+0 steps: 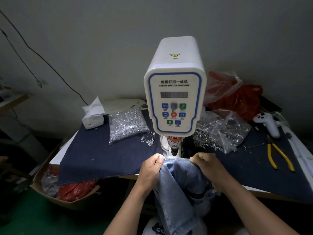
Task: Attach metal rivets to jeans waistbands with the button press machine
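A white servo button machine (175, 92) stands at the middle of the table, its press head (174, 147) pointing down just above the cloth. Light blue jeans (179, 180) hang from the table's front edge, their waistband (177, 159) stretched flat under the press head. My left hand (151, 168) pinches the waistband's left end. My right hand (209, 168) grips its right end. A clear bag of silver rivets (127, 125) lies left of the machine, with a few loose ones (149, 140) beside it. Bags of dark ring parts (220, 133) lie to the right.
Dark denim cloth (101, 156) covers the table. A tissue pack (93, 116) sits back left. Yellow-handled pliers (279, 156) and a white controller (269, 122) lie at the right, red plastic bags (237, 97) behind. A cardboard box (67, 192) with bags sits on the floor, left.
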Demonstrator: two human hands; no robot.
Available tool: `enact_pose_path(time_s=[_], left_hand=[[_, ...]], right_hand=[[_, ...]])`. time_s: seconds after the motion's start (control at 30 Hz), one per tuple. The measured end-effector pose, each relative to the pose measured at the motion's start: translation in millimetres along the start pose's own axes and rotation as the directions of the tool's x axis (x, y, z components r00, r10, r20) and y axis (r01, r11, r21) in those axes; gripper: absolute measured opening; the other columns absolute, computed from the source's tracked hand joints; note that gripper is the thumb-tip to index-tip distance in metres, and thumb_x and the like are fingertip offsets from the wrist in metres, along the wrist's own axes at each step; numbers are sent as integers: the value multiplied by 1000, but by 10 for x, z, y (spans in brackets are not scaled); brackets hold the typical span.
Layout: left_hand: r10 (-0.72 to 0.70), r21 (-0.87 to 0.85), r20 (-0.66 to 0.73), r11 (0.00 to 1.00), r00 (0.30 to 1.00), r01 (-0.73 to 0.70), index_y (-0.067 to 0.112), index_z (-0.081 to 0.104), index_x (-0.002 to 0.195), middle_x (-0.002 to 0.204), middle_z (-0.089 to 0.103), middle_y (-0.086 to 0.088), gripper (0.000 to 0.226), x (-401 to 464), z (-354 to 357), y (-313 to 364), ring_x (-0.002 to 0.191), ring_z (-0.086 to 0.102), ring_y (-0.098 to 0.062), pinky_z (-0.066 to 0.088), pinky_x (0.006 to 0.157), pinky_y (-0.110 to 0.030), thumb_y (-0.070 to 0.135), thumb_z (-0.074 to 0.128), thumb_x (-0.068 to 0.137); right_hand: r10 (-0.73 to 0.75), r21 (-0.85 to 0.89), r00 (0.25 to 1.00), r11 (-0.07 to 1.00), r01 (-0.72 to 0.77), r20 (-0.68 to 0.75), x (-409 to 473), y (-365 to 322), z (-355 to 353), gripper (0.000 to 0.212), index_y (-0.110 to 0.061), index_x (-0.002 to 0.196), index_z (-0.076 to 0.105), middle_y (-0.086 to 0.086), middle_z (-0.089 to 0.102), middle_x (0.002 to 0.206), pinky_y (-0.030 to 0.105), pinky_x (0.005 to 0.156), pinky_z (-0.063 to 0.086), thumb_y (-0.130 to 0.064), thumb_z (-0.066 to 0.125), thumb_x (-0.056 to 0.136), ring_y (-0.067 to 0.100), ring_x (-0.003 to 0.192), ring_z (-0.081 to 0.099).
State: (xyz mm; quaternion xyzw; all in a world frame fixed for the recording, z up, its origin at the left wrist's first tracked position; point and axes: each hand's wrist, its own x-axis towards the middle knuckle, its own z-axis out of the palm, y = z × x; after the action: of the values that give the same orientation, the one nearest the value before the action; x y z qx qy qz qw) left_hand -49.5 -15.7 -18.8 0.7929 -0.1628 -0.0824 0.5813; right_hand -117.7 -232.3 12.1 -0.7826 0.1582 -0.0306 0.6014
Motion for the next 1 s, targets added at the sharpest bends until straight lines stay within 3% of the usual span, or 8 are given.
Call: enact_pose_path(time_s=[0.5,0.67,0.83,0.93,1.0], left_hand=[[9,8,4,1000,1000,-9,10,42,73,69,42,11,42,-5,-9,-9,67,38,-7,34,62,-27,45,49,95],[-3,-14,5,1000,1000,3,11,41,73,69,42,10,45,-7,5,1,68,38,-6,34,61,-26,50,49,93],[-40,-33,13,999,999,41,9,41,74,71,44,6,44,-18,4,26,70,39,-9,36,65,-33,47,49,95],[-104,-169,37,980,994,109,9,37,73,73,40,-2,44,-66,-6,105,72,34,-18,32,66,-37,42,51,98],[-157,-284,56,944,986,166,7,46,73,73,42,-8,41,-132,-29,139,71,36,-19,35,62,-34,41,54,96]], right_hand=[[-9,-5,1000,1000,9,15,-13,-3,-10,37,-24,54,52,-7,44,57,20,48,31,-23,65,89,7,57,36],[-10,-9,1000,1000,10,11,-18,-4,-14,36,-23,55,55,-6,48,59,28,56,34,-23,65,89,6,60,40],[19,14,999,1000,-19,40,-75,-68,-21,29,-23,57,57,-6,52,59,29,58,36,-45,63,75,8,60,43],[50,136,989,988,-69,138,-142,-167,-41,27,-24,61,56,-2,50,62,26,54,36,-45,64,75,10,59,43],[53,235,980,967,-99,192,-188,-212,-51,20,-20,69,64,4,55,69,30,66,40,-31,60,84,14,68,49]])
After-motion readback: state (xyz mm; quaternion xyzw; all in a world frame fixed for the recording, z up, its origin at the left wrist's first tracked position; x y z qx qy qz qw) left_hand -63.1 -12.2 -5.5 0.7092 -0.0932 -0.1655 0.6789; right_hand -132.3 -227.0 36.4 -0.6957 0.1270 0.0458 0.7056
